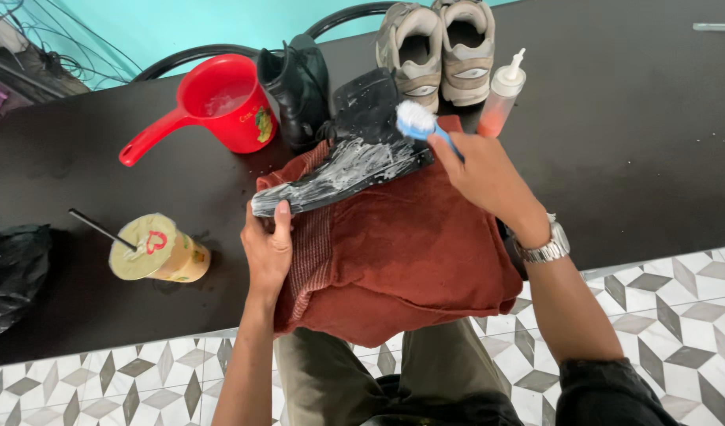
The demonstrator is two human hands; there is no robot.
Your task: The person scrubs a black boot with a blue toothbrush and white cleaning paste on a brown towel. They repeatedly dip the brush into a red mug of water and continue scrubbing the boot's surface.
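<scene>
Left hand (266,246) grips soapy black boot (342,162) by the toe, on red towel (402,252); right hand (479,170) grasps blue brush (421,125) at its heel. Dark desk (630,142).

We seem to be in a home or small informal shoe-cleaning spot: a dark desk (654,158) against a teal wall (181,24), patterned floor tiles (102,386), black chairs (189,55), worn sneakers (437,47), a red water scoop (220,102), and an iced drink cup (157,251).
</scene>
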